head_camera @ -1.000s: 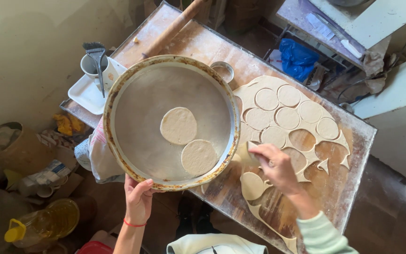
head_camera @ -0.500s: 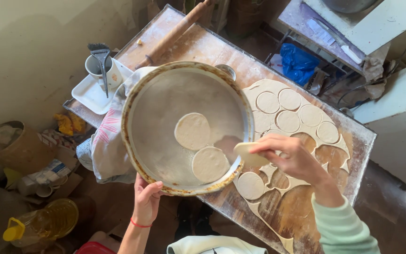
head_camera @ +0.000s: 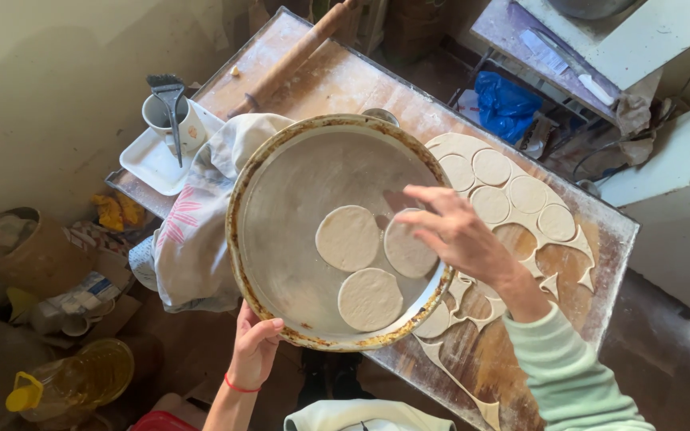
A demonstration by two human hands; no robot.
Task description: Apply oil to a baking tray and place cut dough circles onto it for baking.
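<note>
Dough rounds (head_camera: 348, 237) were the whole game here: three of them sat flat in the big round metal pan (head_camera: 281, 199), which the left hand (head_camera: 254, 347) gripped by its rim at about 7 o'clock, fingers curled over the edge. The right hand (head_camera: 458, 233) hovered with fingers spread and loose, fingertips just on the round (head_camera: 406, 249) at the pan's 3 o'clock side. Honestly, I'd say laying each one flat, close beside its neighbours without overlapping, and holding the pan level above the desk (head_camera: 345, 80), was the way to keep them round; the cut sheet of dough (head_camera: 521, 199) lay at 3 o'clock.
</note>
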